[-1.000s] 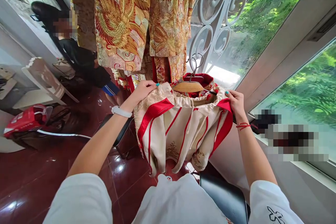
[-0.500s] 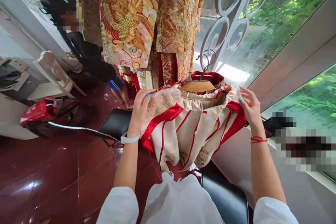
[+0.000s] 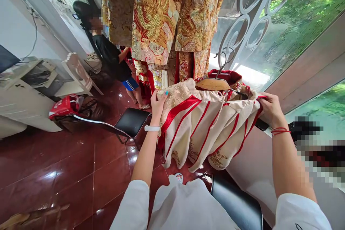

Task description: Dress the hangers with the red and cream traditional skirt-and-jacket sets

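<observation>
Stretching the cream pleated skirt with red satin stripes (image 3: 205, 129) by its waistband, the left hand (image 3: 159, 102) pinches one end in a narrow thumb-and-finger grip. The right hand (image 3: 271, 109) is wrapped tight around the other end. Pulled taut between them, the skirt hangs level in front of the person, so its pleats fall straight and clear of the glossy dark red floor tiles (image 3: 81, 165), just before a curved wooden hanger (image 3: 212, 84) under the gold-and-red embroidered robe (image 3: 161, 18).
</observation>
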`<action>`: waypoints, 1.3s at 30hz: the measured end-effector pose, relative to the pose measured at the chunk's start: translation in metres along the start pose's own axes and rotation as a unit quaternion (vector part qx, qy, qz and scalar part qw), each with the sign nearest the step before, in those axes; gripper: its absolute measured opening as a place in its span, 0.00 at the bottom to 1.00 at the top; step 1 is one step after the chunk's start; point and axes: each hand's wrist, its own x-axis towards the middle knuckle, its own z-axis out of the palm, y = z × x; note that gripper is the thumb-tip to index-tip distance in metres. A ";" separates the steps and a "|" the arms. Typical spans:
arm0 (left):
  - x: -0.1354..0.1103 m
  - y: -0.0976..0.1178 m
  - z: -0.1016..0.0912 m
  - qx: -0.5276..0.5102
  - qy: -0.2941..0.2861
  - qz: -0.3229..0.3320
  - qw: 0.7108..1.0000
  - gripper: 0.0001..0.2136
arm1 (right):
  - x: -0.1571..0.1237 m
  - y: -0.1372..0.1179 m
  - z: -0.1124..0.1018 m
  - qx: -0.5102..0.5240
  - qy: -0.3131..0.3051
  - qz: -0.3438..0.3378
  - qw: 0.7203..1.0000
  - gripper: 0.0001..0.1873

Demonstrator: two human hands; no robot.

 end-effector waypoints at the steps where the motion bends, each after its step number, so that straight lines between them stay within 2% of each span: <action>1: 0.002 0.000 0.000 -0.006 0.014 -0.002 1.000 0.24 | 0.002 -0.002 0.000 0.008 -0.030 0.018 0.999 0.08; 4: 0.004 0.002 -0.003 -0.011 0.026 -0.004 1.000 0.22 | -0.003 -0.008 -0.007 0.044 -0.130 0.081 0.987 0.11; 5: 0.000 0.005 -0.004 -0.006 0.037 0.002 0.999 0.21 | -0.007 -0.009 -0.011 0.064 -0.140 0.089 0.984 0.16; 6: -0.008 0.009 -0.005 0.003 0.065 0.014 0.998 0.19 | -0.013 -0.011 -0.014 0.087 -0.133 0.087 0.983 0.22; 8: -0.037 0.022 -0.001 0.026 0.148 0.046 0.988 0.16 | -0.029 -0.013 -0.015 0.123 -0.074 0.062 0.988 0.32; 9: -0.056 0.029 0.006 0.039 0.177 0.062 0.981 0.15 | -0.038 -0.014 -0.013 0.123 -0.028 0.045 0.991 0.33; 10: -0.078 0.037 0.016 0.046 0.171 0.073 0.982 0.12 | -0.049 -0.016 -0.008 0.108 0.026 0.026 0.993 0.31; 11: -0.099 0.045 0.030 0.048 0.119 0.077 0.989 0.09 | -0.059 -0.018 0.000 0.080 0.085 0.005 0.993 0.28; 12: -0.119 0.051 0.047 0.044 0.029 0.072 0.996 0.08 | -0.071 -0.021 0.009 0.041 0.144 -0.019 0.989 0.24; 14: -0.148 0.061 0.085 0.021 -0.120 0.051 0.991 0.13 | -0.092 -0.030 0.028 -0.057 0.234 -0.073 0.968 0.21; 16: -0.161 0.065 0.120 0.000 -0.182 0.012 0.983 0.17 | -0.108 -0.039 0.045 -0.160 0.251 -0.112 0.948 0.22; 18: -0.161 0.065 0.142 -0.013 -0.193 -0.020 0.981 0.13 | -0.114 -0.046 0.053 -0.238 0.243 -0.128 0.932 0.24; 20: -0.156 0.062 0.149 -0.022 -0.201 -0.027 0.979 0.05 | -0.110 -0.049 0.054 -0.253 0.226 -0.134 0.931 0.25; 24: -0.153 0.058 0.139 -0.045 -0.209 -0.017 0.977 0.12 | -0.087 -0.044 0.039 -0.169 0.119 -0.162 0.965 0.19; 27: -0.159 0.065 0.133 -0.019 -0.197 0.003 0.980 0.09 | -0.075 -0.037 0.022 -0.134 0.083 -0.170 0.973 0.16; 29: -0.162 0.074 0.134 0.022 -0.191 0.049 0.980 0.05 | -0.072 -0.031 0.010 -0.111 0.023 -0.145 0.983 0.19; 31: -0.161 0.084 0.140 0.055 -0.192 0.090 0.976 0.12 | -0.070 -0.025 0.000 -0.092 -0.022 -0.102 0.990 0.23; 32: -0.159 0.088 0.144 0.067 -0.195 0.099 0.974 0.16 | -0.070 -0.023 -0.003 -0.095 -0.017 -0.085 0.992 0.23; 34: -0.151 0.093 0.152 0.091 -0.212 0.090 0.969 0.19 | -0.069 -0.019 -0.002 -0.132 0.043 -0.078 0.987 0.20; 37: -0.139 0.093 0.161 0.111 -0.247 0.067 0.960 0.09 | -0.073 -0.018 0.012 -0.222 0.137 -0.098 0.960 0.14; 39: -0.134 0.090 0.161 0.073 -0.259 0.068 0.961 0.06 | -0.078 -0.018 0.025 -0.260 0.207 -0.104 0.937 0.12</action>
